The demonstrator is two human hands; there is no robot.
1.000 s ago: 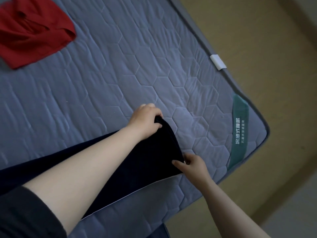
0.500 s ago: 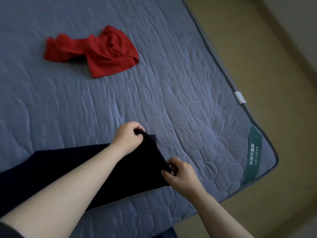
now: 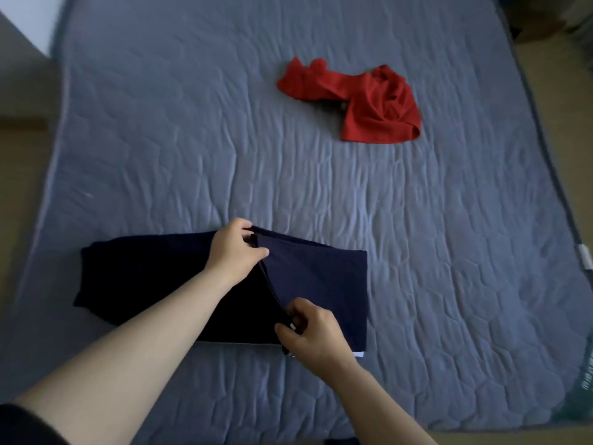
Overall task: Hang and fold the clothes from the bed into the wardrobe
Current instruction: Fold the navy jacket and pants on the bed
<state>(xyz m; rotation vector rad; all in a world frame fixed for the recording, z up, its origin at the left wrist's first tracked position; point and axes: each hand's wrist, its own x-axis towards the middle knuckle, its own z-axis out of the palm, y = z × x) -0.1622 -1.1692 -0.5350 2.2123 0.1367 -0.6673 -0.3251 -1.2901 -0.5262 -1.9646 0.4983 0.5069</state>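
A dark navy garment (image 3: 321,284) lies on the blue-grey quilted mattress (image 3: 417,252), partly folded over itself into a rough rectangle. My left hand (image 3: 236,252) pinches the far end of its raised edge. My right hand (image 3: 313,335) pinches the near end of that same edge, close to a white strip at the hem. The edge runs taut between both hands, lifted a little above the layer beneath. A crumpled red garment (image 3: 369,104) sits farther back on the mattress, apart from both hands.
The mattress edge runs down the right side, with a small white tag (image 3: 584,256) on it. Tan floor (image 3: 19,175) shows to the left and along the bottom. A pale wall or furniture corner (image 3: 22,43) stands at the upper left.
Both hands have carried the navy garment's end leftward, folding it over the rest. The view has swung left, so the red garment now sits upper right and the bed's left side shows.
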